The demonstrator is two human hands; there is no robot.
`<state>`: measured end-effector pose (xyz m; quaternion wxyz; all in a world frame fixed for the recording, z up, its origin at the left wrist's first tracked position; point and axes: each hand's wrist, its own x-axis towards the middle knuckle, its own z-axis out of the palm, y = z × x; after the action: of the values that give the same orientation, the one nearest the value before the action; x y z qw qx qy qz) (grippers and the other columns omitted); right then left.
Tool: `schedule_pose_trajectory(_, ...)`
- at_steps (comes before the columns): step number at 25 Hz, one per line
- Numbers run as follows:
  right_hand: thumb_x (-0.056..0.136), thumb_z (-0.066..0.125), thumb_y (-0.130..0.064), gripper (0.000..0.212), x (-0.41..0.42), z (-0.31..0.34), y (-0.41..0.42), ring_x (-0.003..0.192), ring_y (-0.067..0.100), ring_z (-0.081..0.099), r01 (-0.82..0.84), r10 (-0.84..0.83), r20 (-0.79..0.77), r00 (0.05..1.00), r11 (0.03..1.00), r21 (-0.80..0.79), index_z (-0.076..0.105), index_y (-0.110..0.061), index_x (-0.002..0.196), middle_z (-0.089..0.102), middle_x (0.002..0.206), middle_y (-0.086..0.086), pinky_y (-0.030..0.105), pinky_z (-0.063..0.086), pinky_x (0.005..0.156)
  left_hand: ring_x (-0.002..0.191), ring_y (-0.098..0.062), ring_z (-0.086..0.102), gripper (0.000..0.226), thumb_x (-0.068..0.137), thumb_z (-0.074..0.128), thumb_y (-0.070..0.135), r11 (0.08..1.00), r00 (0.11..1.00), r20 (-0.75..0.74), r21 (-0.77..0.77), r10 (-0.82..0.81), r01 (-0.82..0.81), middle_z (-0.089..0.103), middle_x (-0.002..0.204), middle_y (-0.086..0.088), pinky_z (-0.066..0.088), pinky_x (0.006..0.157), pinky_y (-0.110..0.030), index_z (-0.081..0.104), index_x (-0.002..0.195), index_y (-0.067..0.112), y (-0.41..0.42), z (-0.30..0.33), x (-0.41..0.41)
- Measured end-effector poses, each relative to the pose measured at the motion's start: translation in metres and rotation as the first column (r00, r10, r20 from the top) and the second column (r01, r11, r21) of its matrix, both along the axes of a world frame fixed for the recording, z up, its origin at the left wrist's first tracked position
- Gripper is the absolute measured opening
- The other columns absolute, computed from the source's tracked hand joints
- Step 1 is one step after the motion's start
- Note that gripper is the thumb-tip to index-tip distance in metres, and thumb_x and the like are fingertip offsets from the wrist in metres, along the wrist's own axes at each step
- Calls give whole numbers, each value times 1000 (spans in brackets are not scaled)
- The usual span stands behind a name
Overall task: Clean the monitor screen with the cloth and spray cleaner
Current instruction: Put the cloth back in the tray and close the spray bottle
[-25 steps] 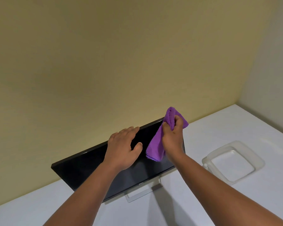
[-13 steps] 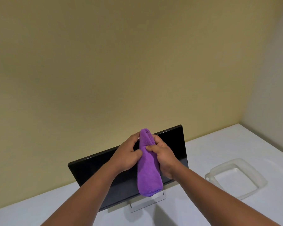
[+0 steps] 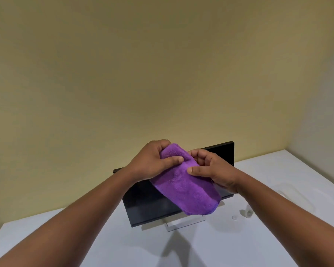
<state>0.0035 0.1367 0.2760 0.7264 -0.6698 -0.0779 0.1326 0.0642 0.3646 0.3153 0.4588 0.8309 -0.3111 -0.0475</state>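
Since a second ago, cloth (image 3: 187, 186) pulled off monitor (image 3: 143, 205) and bunched mid-frame. Left hand (image 3: 150, 160) grips upper end; right hand (image 3: 214, 170) pinches its side, fingers curled. Looks like refolding; more wiping probably left. Small clear thing on desk (image 3: 123, 245), lower right, too blurred to name.

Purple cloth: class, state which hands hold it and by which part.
Both hands hold the purple cloth: the left hand grips its upper end, the right hand pinches its right edge, just below.
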Motion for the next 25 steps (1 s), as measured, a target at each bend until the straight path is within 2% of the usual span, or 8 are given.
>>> schedule_pose_trajectory(4,75,90,-8,54,-37,-29,-8,108,27,71,-69,63,-47,997,986,-153,66,-17,122,73,119,11,37,58,85,73,-11,63,31,82,75,51,997,997,-56,-59,-47,43,71,86,-7,52,68,-32,70,90,22,11,-17,-14)
schedule_pose_trajectory(8,72,90,-12,37,-62,-46,-34,97,28,73,29,-43,-55,998,969,-244,74,-12,106,74,106,16,36,59,78,84,-14,70,23,86,74,46,983,980,-195,-183,-46,10,75,95,-5,57,78,-36,72,99,27,-8,-40,-29)
schedule_pose_trajectory(10,69,87,-10,41,-68,-54,-53,93,30,71,137,-152,-78,985,975,-174,72,-5,107,73,102,18,37,57,78,86,-14,71,24,86,74,49,972,969,-247,-233,-30,-29,77,96,-1,58,78,-33,73,101,30,-26,-49,-35)
schedule_pose_trajectory(12,67,85,-6,50,-72,-61,-75,93,32,68,260,-263,-131,956,965,-39,67,1,113,71,103,18,41,53,82,87,-13,73,25,86,75,49,953,953,-303,-293,-17,-76,78,99,0,58,75,-29,74,102,31,-48,-58,-39)
schedule_pose_trajectory(15,69,81,-5,55,-80,-69,-114,95,34,68,406,-373,-196,907,897,174,63,3,120,70,111,22,43,52,86,90,-17,75,41,79,80,59,913,920,-392,-371,8,-167,79,105,-5,58,75,-31,75,106,29,-94,-71,-50)
schedule_pose_trajectory(18,78,80,-10,53,-88,-72,-161,102,33,70,486,-434,-222,873,812,323,63,-4,127,71,119,20,41,57,87,96,-22,76,54,74,79,68,875,889,-456,-410,47,-257,78,109,-6,60,76,-33,74,111,29,-151,-88,-65)
schedule_pose_trajectory(21,92,73,-20,38,-94,-78,-207,103,31,72,538,-485,-234,842,779,323,64,-10,127,73,119,17,42,59,83,103,-28,76,50,79,76,66,841,849,-523,-426,72,-334,78,113,-8,62,83,-43,73,112,30,-205,-105,-82)
schedule_pose_trajectory(25,100,64,-32,27,-99,-84,-255,93,27,75,590,-546,-230,805,776,223,62,-16,122,75,112,12,40,60,69,99,-26,77,37,85,71,62,824,821,-554,-398,134,-403,79,109,-5,63,78,-41,74,107,34,-256,-114,-98)
